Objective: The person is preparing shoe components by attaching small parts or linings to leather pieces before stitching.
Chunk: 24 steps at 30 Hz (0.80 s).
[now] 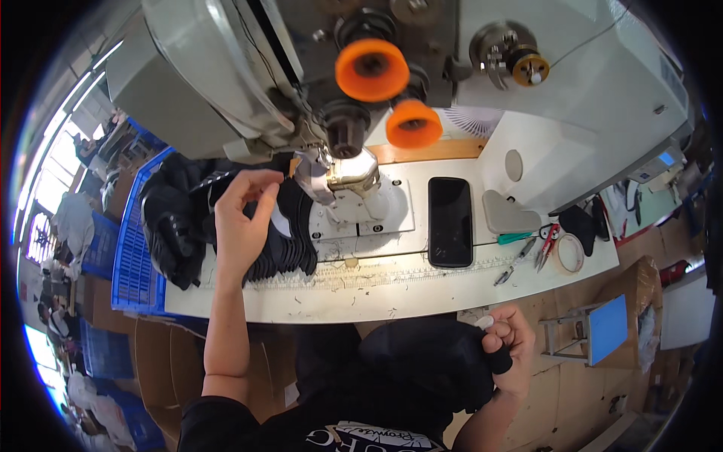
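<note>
My left hand (245, 218) is raised beside the sewing machine's needle area (325, 169), thumb and forefinger drawn together. Whatever lies between those fingertips is too small to make out. Under and beside this hand, a row of overlapping black fabric pieces (290, 245) lies on the white table, with a heap of black fabric (177, 218) to their left. My right hand (512, 350) is low, off the front edge of the table, its fingers closed on a small white piece (484, 322). A black band (497, 360) wraps one of its fingers.
Two orange tension knobs (372, 70) stick out from the machine above. On the table lie a black phone (449, 222), red-handled snips (548, 245), a tape roll (568, 254) and a printed ruler strip (361, 270). A blue crate (139, 256) stands left; a blue-topped stool (607, 329) right.
</note>
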Available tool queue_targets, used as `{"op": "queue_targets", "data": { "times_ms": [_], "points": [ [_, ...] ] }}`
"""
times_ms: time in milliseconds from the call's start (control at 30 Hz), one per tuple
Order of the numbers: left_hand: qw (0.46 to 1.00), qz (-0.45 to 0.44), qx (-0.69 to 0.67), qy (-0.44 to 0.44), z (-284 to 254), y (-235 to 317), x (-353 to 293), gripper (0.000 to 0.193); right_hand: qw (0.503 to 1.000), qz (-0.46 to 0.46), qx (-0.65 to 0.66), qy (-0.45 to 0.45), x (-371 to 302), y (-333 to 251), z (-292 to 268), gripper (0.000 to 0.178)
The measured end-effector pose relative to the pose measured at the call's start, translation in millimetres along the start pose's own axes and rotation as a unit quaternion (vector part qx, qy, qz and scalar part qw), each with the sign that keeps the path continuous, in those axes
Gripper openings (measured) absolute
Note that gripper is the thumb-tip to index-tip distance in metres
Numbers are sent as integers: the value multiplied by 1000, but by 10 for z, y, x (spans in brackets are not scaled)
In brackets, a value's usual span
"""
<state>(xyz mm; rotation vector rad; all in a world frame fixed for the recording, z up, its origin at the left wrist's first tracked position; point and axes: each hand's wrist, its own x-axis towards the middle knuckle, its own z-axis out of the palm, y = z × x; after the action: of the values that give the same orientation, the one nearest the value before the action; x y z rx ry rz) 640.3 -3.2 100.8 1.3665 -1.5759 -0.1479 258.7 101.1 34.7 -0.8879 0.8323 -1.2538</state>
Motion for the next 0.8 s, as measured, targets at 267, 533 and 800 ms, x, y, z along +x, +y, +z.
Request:
{"op": "queue_targets", "data": {
  "times_ms": [267, 533, 800],
  "points": [
    [999, -12, -22, 31, 79, 172, -65, 24, 997, 68, 30, -11, -204, 351, -319, 32],
    [998, 11, -23, 54, 248, 314, -5, 34, 993, 117, 27, -4, -344, 500, -235, 42],
    [997, 26, -4, 77, 267, 307, 11, 22, 987, 146, 45, -48, -184, 576, -88, 29]
  ]
}}
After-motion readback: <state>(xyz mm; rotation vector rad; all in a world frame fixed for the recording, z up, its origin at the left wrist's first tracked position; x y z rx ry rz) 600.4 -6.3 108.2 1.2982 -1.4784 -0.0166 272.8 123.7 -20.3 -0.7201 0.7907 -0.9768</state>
